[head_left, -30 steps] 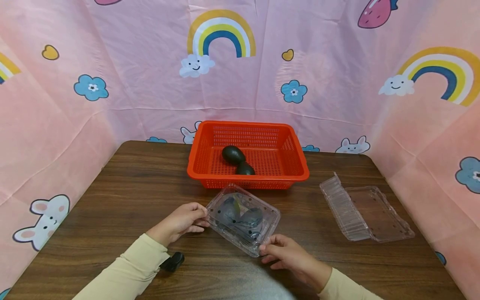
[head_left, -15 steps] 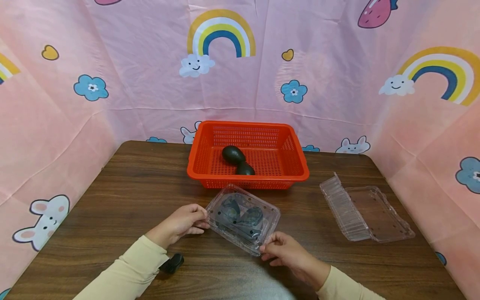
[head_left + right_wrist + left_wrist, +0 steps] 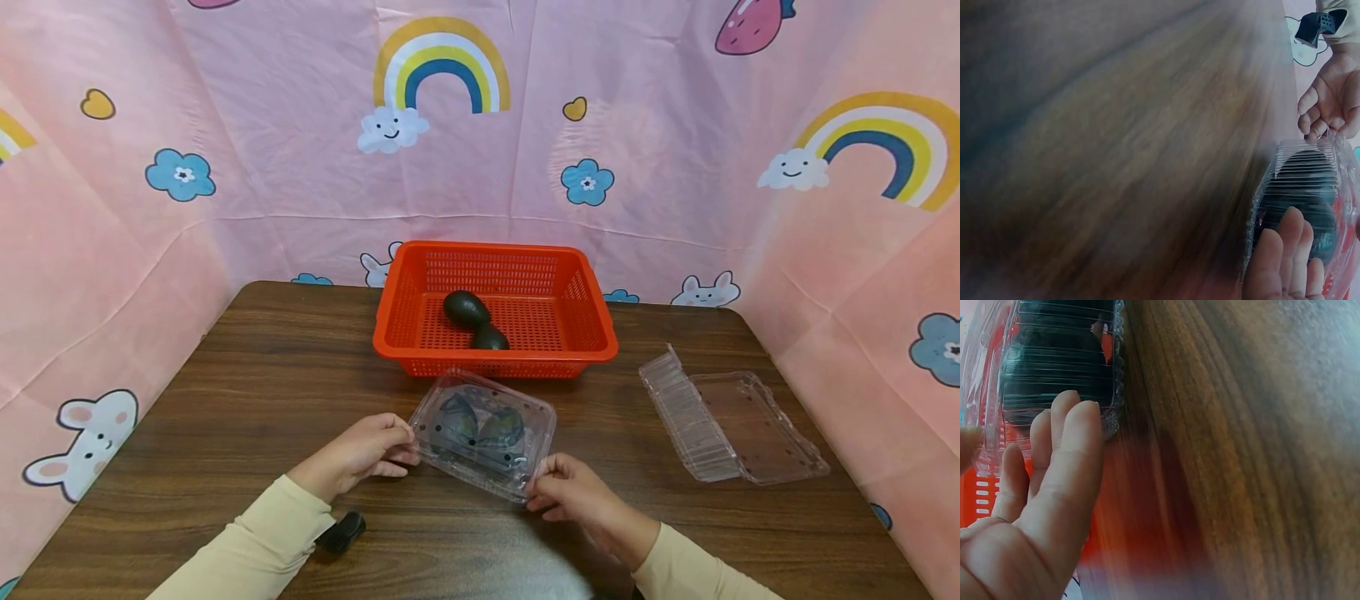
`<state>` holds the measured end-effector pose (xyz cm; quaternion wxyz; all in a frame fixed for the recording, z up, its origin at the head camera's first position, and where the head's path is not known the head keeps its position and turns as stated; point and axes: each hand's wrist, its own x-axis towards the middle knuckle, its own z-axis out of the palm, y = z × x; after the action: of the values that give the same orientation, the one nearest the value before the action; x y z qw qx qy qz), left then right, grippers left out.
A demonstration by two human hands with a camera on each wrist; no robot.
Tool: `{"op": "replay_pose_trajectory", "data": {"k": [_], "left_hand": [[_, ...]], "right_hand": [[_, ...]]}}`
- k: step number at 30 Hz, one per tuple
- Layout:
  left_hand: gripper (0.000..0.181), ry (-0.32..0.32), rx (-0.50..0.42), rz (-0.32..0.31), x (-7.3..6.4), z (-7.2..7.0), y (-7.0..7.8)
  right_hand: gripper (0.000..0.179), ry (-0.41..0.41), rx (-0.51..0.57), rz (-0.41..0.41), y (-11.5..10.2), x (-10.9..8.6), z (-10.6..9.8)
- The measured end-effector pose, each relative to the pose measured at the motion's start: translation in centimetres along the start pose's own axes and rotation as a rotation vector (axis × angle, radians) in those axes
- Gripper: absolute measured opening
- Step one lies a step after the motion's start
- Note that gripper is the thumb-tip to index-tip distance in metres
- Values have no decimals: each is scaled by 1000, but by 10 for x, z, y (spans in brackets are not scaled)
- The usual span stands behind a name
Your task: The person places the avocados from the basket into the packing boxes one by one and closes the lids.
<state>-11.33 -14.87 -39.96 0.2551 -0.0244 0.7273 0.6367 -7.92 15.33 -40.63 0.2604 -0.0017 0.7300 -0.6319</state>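
On the desk, near its back edge, a red basket holds two dark avocados. Toward the front edge lies a closed clear box with two avocados inside. The left hand grasps its left corner, and the right hand pinches its near right corner.

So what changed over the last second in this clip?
The clear clamshell box with dark avocados inside has turned slightly and settled flatter between both hands. The right hand shifted a little along its near corner; the left hand kept its grip. The red basket and the empty clamshells stayed put.
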Motion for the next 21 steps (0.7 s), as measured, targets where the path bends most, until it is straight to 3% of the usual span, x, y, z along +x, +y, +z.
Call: {"op": "replay_pose_trajectory", "data": {"k": [11,21], "left_hand": [[12,-24,-3,9,-1,0,-3],[17,-56,7,-8,-4,0,-5]], "right_hand": [[20,77,-88,-4,-5,9,-5],[16,83,-104,9,-12,16,-6]]}}
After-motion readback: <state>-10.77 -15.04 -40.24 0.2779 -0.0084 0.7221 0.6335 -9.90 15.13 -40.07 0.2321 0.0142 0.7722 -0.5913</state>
